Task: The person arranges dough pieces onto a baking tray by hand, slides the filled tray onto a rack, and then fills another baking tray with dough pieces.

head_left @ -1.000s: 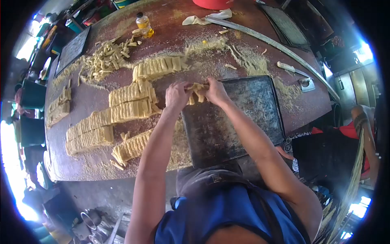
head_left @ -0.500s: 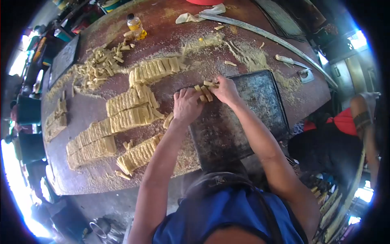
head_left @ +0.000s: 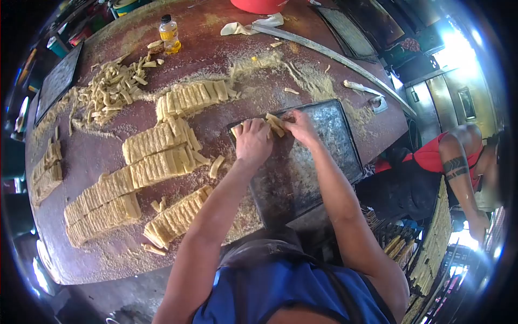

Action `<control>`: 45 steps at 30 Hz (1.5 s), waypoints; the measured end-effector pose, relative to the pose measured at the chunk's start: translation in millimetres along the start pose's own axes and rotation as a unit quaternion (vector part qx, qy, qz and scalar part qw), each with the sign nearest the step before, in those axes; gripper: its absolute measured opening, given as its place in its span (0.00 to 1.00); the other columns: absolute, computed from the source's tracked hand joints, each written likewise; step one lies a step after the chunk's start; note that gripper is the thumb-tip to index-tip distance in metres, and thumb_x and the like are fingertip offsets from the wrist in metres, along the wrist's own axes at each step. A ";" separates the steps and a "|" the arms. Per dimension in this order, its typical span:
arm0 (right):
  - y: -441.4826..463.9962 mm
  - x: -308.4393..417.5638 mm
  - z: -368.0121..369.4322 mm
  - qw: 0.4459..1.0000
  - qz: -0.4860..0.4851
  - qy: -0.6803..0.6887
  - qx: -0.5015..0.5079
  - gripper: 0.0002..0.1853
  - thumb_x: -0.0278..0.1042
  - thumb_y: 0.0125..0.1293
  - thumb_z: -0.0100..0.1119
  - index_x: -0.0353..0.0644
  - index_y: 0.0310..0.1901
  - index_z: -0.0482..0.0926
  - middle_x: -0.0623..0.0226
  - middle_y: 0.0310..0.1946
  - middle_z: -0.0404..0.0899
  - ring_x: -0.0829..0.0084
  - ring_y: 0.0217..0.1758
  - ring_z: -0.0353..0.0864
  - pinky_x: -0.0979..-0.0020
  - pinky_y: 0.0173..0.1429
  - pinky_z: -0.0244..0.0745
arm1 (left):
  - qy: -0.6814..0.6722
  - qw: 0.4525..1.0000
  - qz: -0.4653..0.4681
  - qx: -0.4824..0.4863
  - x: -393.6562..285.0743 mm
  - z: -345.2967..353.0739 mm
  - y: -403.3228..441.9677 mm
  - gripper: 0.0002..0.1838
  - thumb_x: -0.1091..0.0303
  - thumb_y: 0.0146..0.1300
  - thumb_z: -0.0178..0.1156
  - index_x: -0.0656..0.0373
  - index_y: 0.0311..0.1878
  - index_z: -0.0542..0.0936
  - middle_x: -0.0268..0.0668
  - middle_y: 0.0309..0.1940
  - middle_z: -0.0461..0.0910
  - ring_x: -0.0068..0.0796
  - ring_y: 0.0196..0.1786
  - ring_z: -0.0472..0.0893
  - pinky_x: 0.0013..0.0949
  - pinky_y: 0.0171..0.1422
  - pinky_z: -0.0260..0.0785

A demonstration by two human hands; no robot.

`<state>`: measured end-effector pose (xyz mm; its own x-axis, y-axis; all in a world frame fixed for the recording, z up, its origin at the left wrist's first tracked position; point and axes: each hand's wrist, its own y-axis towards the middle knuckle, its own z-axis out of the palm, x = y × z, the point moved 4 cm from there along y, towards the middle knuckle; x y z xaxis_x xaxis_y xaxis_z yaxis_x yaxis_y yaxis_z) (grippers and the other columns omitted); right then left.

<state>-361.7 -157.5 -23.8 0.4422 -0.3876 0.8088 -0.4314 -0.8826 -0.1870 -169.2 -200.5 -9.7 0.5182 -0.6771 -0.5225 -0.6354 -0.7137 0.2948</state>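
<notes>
From where I stand, in the head view, the person's two hands are working at the far left corner of the dark tray [head_left: 339, 141], with a few short pale strips [head_left: 276, 125] in the gap between them. The left hand [head_left: 253, 141] is curled, knuckles up, its fingertips bent down over another pale piece [head_left: 236, 130] at the tray's left edge; how firmly it grips I can't tell. The right hand [head_left: 301, 128] has its fingers bent in against the right side of the short strips, thumb and forefinger close together, though whether they truly pinch one I can't make out. Nor can I see whether those strips rest on the metal or hang just above it. Pieces like these look soft to me, so I'd handle them with the fingertips only, square each to its neighbour, and leave a little room between them so that they don't stick or bend. A loose strip [head_left: 216, 167] lies on the table just left of the tray, with the cut rows [head_left: 156, 146] beyond it, farther left.
</notes>
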 end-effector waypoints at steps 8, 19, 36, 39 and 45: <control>-17.5 15.8 -16.5 0.973 0.016 -0.218 -0.068 0.19 0.41 0.57 0.72 0.39 0.46 0.84 0.48 0.40 0.86 0.47 0.47 0.85 0.56 0.51 0.78 | 0.005 1.000 -0.010 0.020 -19.5 25.5 12.4 0.23 0.62 0.50 0.71 0.51 0.51 0.81 0.34 0.54 0.75 0.40 0.63 0.71 0.49 0.67 0.59; -5.0 7.1 -20.6 0.989 -0.116 -0.055 -0.073 0.10 0.38 0.64 0.68 0.42 0.42 0.86 0.58 0.34 0.87 0.66 0.38 0.88 0.65 0.43 0.79 | -0.004 0.996 -0.028 -0.084 6.7 -65.5 -37.6 0.20 0.61 0.54 0.73 0.49 0.51 0.84 0.29 0.57 0.79 0.34 0.62 0.75 0.46 0.68 0.58; -155.2 96.5 201.6 0.981 0.033 -0.002 0.190 0.19 0.47 0.70 0.63 0.35 0.40 0.79 0.68 0.20 0.77 0.84 0.15 0.69 0.82 0.15 0.61 | 0.074 0.978 -0.162 0.107 74.3 -168.6 -214.6 0.41 0.54 0.46 0.80 0.51 0.66 0.75 0.38 0.65 0.74 0.41 0.71 0.69 0.49 0.76 0.56; -160.8 91.5 224.9 0.972 0.123 -0.025 0.198 0.19 0.46 0.71 0.61 0.38 0.32 0.75 0.73 0.16 0.70 0.85 0.12 0.60 0.80 0.12 0.55 | 0.056 0.985 -0.144 0.081 76.2 -168.8 -220.7 0.40 0.55 0.47 0.79 0.53 0.65 0.76 0.40 0.63 0.75 0.43 0.69 0.70 0.50 0.76 0.55; -170.8 119.9 226.6 0.971 0.094 -0.112 0.187 0.17 0.37 0.68 0.58 0.29 0.49 0.77 0.56 0.34 0.81 0.68 0.30 0.78 0.69 0.34 0.78 | 0.062 0.992 -0.104 0.026 80.2 -166.5 -229.2 0.36 0.55 0.49 0.78 0.57 0.62 0.77 0.41 0.61 0.76 0.43 0.66 0.72 0.50 0.72 0.58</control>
<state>-56.8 -113.5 -21.2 0.5610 -0.5622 0.6076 -0.2229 -0.8095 -0.5431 113.3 -121.1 14.0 0.7053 -0.5350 -0.4651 -0.5343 -0.8324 0.1473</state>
